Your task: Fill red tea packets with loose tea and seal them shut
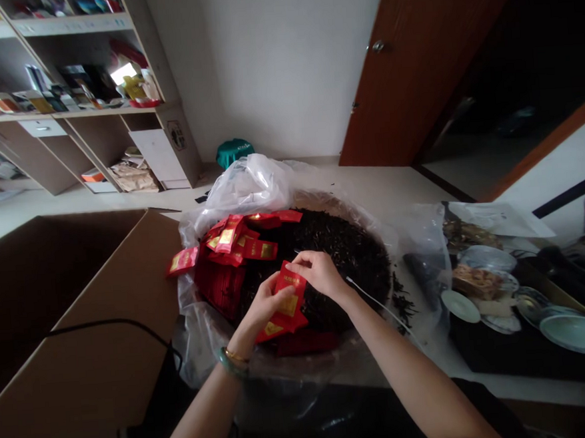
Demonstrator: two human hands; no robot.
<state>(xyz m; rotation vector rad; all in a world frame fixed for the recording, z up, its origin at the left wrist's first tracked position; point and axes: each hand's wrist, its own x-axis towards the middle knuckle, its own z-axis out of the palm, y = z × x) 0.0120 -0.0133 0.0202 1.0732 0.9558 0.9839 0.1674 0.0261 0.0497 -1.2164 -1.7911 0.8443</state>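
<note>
My left hand (pixel 267 305) is closed around a small stack of red packets with gold labels (pixel 287 307), held over a large round container lined with clear plastic (pixel 250 188) and filled with dark loose tea leaves (pixel 345 249). My right hand (pixel 317 272) pinches the top edge of the front packet. More red packets (pixel 234 240) lie heaped on the left side of the leaves, one hanging over the rim (pixel 182 260). A green bangle sits on my left wrist.
An open cardboard box (pixel 78 307) stands at the left with a black cable across it. A dark tray with plates and bowls (pixel 502 291) is at the right. Shelves (pixel 64 101) and a brown door (pixel 412 64) are behind.
</note>
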